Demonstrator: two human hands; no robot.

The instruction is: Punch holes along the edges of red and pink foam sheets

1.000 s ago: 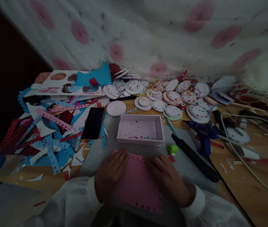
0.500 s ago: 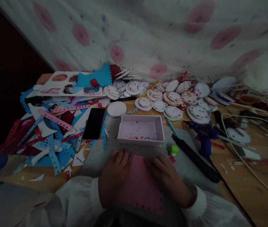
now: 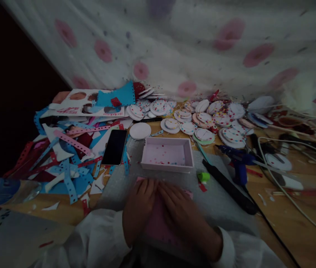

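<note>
A pink sheet (image 3: pixel 158 229) with a row of punched holes along its near edge lies at the front of the grey mat. On its left part rests my left hand (image 3: pixel 140 210), fingers stretched forward and pressed down. My right hand (image 3: pixel 181 214) lies flat across the sheet's middle, its fingertips close to those of my left hand. Both palms hide much of the sheet. Just beyond the fingers stands a shallow pale pink box (image 3: pixel 167 166), with small coloured dots scattered inside it.
A phone (image 3: pixel 115 147) and a white disc (image 3: pixel 140 131) lie left of the box. Punched paper strips (image 3: pixel 68 178) are heaped further left. To the right are a green roll (image 3: pixel 203 176), a black-handled tool (image 3: pixel 229 188) and a blue glue gun (image 3: pixel 238 160). Decorated discs (image 3: pixel 204 136) fill the back.
My right hand has slid left across the pink sheet, from its right side to its middle beside my left hand. The view has shifted slightly.
</note>
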